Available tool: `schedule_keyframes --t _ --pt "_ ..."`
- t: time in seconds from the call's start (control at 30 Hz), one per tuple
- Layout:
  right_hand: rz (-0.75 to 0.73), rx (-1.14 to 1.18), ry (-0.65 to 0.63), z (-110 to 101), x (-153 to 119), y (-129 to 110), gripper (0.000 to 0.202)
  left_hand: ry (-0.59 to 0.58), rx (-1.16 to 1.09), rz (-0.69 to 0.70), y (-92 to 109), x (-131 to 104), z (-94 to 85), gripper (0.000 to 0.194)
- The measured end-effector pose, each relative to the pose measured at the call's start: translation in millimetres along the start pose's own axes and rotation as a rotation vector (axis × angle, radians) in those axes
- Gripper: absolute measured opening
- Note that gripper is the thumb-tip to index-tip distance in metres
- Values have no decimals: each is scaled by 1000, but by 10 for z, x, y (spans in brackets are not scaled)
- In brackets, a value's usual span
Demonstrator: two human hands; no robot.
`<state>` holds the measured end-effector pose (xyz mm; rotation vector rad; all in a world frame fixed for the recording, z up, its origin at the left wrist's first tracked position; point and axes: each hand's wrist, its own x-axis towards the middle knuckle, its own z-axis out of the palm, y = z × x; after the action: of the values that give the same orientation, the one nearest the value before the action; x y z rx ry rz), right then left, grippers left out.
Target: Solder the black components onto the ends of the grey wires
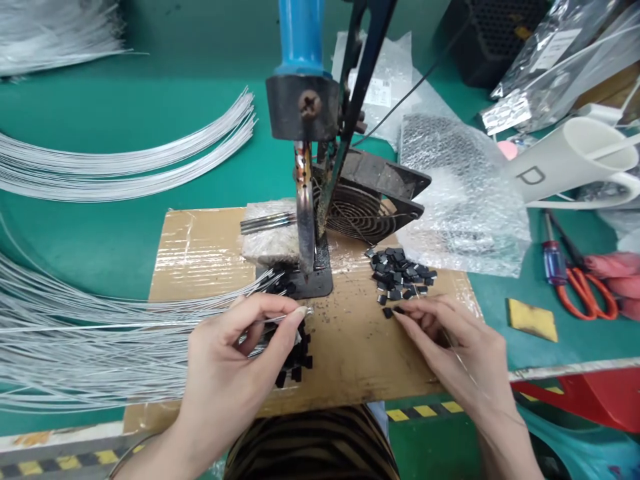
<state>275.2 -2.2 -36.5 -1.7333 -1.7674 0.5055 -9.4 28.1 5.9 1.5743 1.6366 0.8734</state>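
My left hand [235, 367] is closed, with a thin grey-white wire [170, 326] pinched between thumb and forefinger. The wire's end pokes out just below the tip of a blue-handled soldering iron [301, 33] held upright in a stand. Beneath that hand lie wires with black connectors [300, 360] on their ends. My right hand [455, 347] pinches a small black connector [399, 309] low over the cardboard [350, 360]. Another connector [388, 313] lies beside its fingertips. A thin solder-like strand [465, 367] runs across this palm. Just beyond is a pile of loose black connectors [400, 270].
A dark fan [370, 200] stands behind the iron's base. Bundles of white wire [125, 163] cover the left side. At right are bubble wrap [450, 187], a white mug [570, 160], a screwdriver [554, 260], orange-handled scissors [583, 297] and a yellow sponge [533, 320].
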Motion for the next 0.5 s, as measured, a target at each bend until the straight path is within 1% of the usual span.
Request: schedule_keyframes --t 0.03,0.17,0.23,0.3,0.4,0.5 --pt "27 5 -10 2 7 -3 5 0 -2 0 2 -3 -3 5" --pt "157 74 -9 14 -2 -60 7 15 5 12 3 -5 -9 6" --pt "256 179 25 30 -16 -114 9 19 15 20 6 1 -9 6" --pt "342 316 91 61 -19 -190 11 11 24 22 12 9 -8 7" --pt "370 513 184 134 14 -347 11 5 37 17 21 23 -12 7" --pt "357 680 177 224 69 -547 13 11 54 18 30 38 -19 9"
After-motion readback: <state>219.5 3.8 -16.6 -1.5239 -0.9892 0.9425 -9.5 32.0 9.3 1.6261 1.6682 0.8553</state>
